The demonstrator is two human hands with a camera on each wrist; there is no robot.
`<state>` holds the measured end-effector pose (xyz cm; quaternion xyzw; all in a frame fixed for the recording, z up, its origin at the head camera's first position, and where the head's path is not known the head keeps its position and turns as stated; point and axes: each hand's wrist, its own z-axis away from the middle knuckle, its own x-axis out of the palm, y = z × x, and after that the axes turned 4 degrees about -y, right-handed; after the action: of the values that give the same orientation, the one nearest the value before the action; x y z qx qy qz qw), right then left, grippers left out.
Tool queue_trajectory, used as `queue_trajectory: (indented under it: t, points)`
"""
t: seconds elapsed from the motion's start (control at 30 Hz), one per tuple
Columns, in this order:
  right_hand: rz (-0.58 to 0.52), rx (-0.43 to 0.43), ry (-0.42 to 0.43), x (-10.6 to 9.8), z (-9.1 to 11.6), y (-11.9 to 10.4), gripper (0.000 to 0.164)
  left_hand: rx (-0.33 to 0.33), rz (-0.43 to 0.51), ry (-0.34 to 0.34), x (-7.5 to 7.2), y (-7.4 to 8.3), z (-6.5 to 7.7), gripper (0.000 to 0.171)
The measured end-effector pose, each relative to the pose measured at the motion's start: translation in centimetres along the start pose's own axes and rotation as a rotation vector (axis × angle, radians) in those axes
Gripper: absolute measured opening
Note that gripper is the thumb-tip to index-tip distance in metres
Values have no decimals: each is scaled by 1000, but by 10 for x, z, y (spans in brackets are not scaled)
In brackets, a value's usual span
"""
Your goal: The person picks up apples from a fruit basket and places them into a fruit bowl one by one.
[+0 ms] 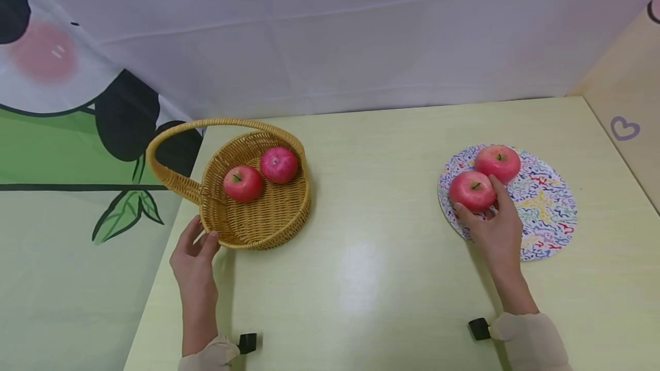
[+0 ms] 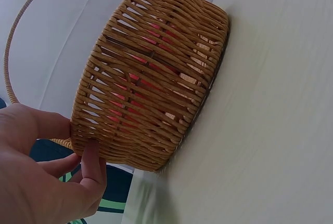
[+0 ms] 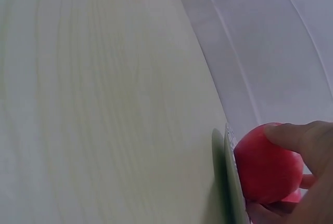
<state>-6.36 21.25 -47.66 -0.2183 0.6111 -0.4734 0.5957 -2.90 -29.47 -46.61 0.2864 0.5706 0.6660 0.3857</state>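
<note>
My left hand (image 1: pixel 197 256) pinches the near-left rim of a round wicker basket (image 1: pixel 281 233) with a tall handle. Inside the basket lie a red apple (image 1: pixel 243 183) with its stem up and a darker pink round fruit (image 1: pixel 279 165). On the right, my right hand (image 1: pixel 497 233) holds a pinkish-red apple (image 1: pixel 471 191) between thumb and fingers, over the left part of a patterned round plate (image 1: pixel 549 210). Just behind it a second apple (image 1: pixel 498 163) sits on the plate. In the right wrist view the held apple (image 3: pixel 268 167) is right at the plate's surface.
The pale wooden table (image 1: pixel 361 216) stretches between basket and plate. A whitish cloth (image 1: pixel 361 56) hangs along its back edge, and a printed cloth (image 1: pixel 62 147) covers the left side. A beige panel (image 1: pixel 629 90) stands at the right.
</note>
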Motion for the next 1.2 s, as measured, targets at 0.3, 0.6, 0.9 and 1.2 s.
queue_trajectory:
  t: [0.3,0.6,0.9,1.2]
  points:
    - [-8,-8,-21,-2,-1,2,94,-14,-2,-13,-1,1,1,54]
    - [1,-46,-4,0,0,6,95,-3,3,-17,1,2,3,54]
    - [29,-105,19,-5,4,11,96,1,-1,-14,2,3,4,53]
    - [85,-149,70,-11,8,2,97,-6,2,-12,0,2,4,53]
